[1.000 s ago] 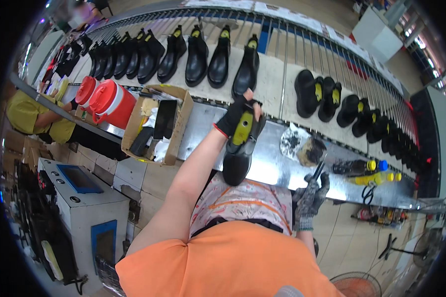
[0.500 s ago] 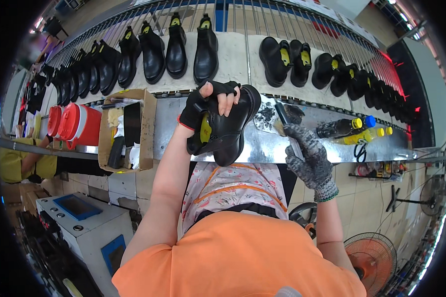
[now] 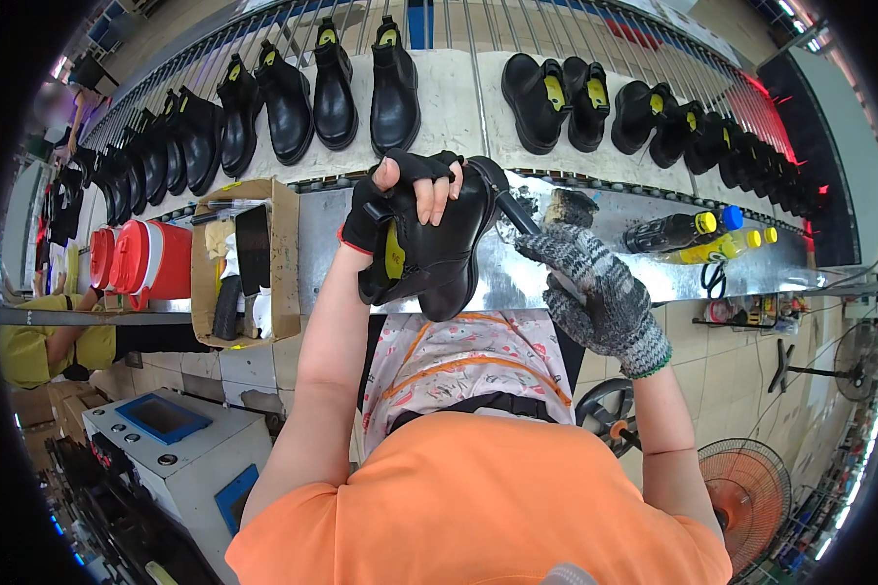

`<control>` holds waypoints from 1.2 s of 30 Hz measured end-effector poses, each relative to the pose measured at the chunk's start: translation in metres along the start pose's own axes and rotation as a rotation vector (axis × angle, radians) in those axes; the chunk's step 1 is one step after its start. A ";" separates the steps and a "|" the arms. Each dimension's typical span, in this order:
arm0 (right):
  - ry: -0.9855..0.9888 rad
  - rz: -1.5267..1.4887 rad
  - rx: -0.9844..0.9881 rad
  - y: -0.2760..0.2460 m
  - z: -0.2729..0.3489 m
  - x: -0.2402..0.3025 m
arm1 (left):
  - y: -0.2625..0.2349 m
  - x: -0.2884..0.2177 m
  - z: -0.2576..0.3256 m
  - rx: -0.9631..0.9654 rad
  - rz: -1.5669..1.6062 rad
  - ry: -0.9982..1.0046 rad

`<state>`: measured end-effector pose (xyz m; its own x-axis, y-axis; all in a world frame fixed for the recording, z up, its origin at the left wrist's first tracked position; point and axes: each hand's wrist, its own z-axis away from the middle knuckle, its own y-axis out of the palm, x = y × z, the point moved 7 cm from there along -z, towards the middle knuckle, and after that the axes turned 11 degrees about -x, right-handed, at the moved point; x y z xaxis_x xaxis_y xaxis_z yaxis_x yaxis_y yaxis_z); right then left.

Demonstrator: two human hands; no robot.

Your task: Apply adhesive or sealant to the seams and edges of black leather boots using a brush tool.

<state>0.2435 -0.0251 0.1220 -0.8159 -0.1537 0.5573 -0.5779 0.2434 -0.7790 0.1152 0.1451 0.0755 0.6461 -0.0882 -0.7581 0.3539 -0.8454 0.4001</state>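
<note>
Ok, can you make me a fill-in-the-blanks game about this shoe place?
1. The left hand holds a black ____.
2. The right hand wears a knitted ____ glove.
3. The cardboard box sits beside the ____ drink coolers.
4. The person's shirt is ____.

Missing words: boot, grey, red, orange.

- Bright, even overhead light; soft shadows only.
- Glare on the metal workbench (image 3: 595, 278) toward 3 o'clock.
- Fisheye bending grows toward the rim; black vignette all around.
- Centre sharp, edges smeared.
</note>
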 end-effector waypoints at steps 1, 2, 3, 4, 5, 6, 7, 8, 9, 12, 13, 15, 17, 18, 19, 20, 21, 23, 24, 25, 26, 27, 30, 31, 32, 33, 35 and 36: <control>0.001 -0.001 0.001 0.000 0.000 0.001 | 0.000 0.000 0.000 -0.001 0.001 -0.001; 0.017 0.024 -0.004 0.000 0.001 0.001 | 0.000 0.001 0.000 0.003 0.013 -0.008; 0.032 0.049 -0.010 0.000 0.001 0.000 | 0.000 0.001 0.000 0.014 0.025 -0.012; 0.034 0.049 -0.008 0.000 0.001 0.000 | -0.001 0.002 -0.001 0.007 0.028 -0.015; -0.005 0.030 -0.047 -0.002 0.000 0.003 | 0.000 0.002 0.000 0.022 0.023 -0.020; -0.048 0.023 -0.088 -0.005 -0.002 0.006 | 0.000 0.003 0.000 0.037 0.016 -0.026; -0.041 0.010 -0.083 -0.004 -0.003 0.004 | 0.000 0.003 0.000 0.034 0.019 -0.027; -0.054 0.003 -0.064 -0.002 -0.005 0.004 | -0.001 0.004 0.001 0.026 0.020 -0.020; -0.074 0.000 -0.056 -0.001 -0.008 0.003 | -0.003 0.004 0.001 0.017 0.021 -0.013; -0.083 -0.061 -0.030 0.005 -0.013 -0.001 | -0.008 0.008 0.003 -0.021 0.058 -0.031; -0.081 -0.142 -0.017 0.007 -0.014 -0.001 | -0.009 0.009 0.004 -0.024 0.057 -0.032; -0.058 -0.173 -0.025 0.015 -0.012 -0.003 | -0.019 0.009 0.006 -0.124 0.174 -0.020; -0.101 -0.187 -0.095 0.025 -0.013 -0.003 | -0.026 0.009 0.008 -0.134 0.141 -0.025; -0.147 -0.285 -0.116 0.030 -0.014 -0.002 | -0.034 0.009 0.011 -0.209 0.197 -0.032; -0.143 -0.272 -0.104 0.040 -0.013 -0.003 | -0.042 0.010 0.013 -0.276 0.240 -0.045; -0.145 -0.251 -0.154 0.046 -0.012 -0.005 | -0.046 0.008 0.013 -0.264 0.200 -0.032; -0.145 -0.215 -0.193 0.052 -0.011 -0.007 | -0.051 0.007 0.015 -0.256 0.204 -0.025; -0.161 -0.185 -0.199 0.067 -0.008 -0.011 | -0.063 0.006 0.017 -0.278 0.224 -0.032; -0.156 -0.228 -0.166 0.074 -0.007 -0.014 | -0.067 0.005 0.017 -0.251 0.220 -0.012; -0.147 -0.264 -0.130 0.082 -0.006 -0.017 | -0.072 0.006 0.018 -0.251 0.227 -0.015; -0.146 -0.332 -0.144 0.088 -0.006 -0.019 | -0.078 0.006 0.019 -0.251 0.254 0.007; -0.148 -0.333 -0.145 0.094 -0.005 -0.020 | -0.082 0.005 0.020 -0.232 0.263 0.027; -0.132 -0.452 -0.146 0.110 -0.004 -0.025 | -0.097 0.007 0.025 -0.246 0.287 0.045; -0.132 -0.458 -0.149 0.113 -0.002 -0.026 | -0.102 0.007 0.027 -0.264 0.295 0.057; -0.106 -0.583 -0.152 0.115 -0.001 -0.027 | -0.107 0.007 0.030 -0.269 0.292 0.038; -0.071 -0.699 -0.145 0.117 0.001 -0.030 | -0.110 0.009 0.032 -0.263 0.298 0.035; -0.054 -0.732 -0.178 0.119 0.003 -0.033 | -0.116 0.008 0.033 -0.238 0.314 0.087; 0.070 -0.659 -0.074 0.128 0.005 -0.040 | -0.117 0.007 0.033 -0.203 0.309 0.099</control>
<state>0.2023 0.0077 -0.0010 -0.2883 -0.2308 0.9293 -0.9506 0.1858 -0.2488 0.0558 0.2264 0.0067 0.8021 -0.2626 -0.5363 0.2525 -0.6647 0.7031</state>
